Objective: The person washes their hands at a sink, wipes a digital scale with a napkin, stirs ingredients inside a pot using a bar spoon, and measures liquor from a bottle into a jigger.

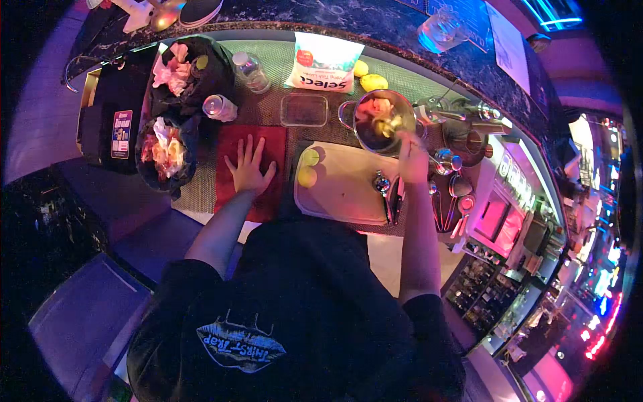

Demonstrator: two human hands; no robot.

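Note:
My left hand (249, 169) lies flat with its fingers spread on a folded red cloth (268, 201). At the near rim of a round metal pot (358, 137), my right hand (412, 161) is closed, its fingertips blurred. A blurred golden shape (388, 126) shows just beyond those fingers, inside the pot; whether they grip it is unclear. Pale pieces (376, 107) are also in the pot. Between my hands is a light cutting board (341, 194) bearing a green citrus piece (311, 157) and a yellow one (307, 177). A metal bar tool (382, 184) and a knife (398, 202) lie at its right.
A white bag marked "Select" (325, 63), lemons (373, 82) and a clear rectangular container (303, 110) stand behind the board. Jars (220, 108) and lined bins of crumpled waste (164, 161) are left. Jiggers (447, 161) and strainers (461, 185) crowd the right.

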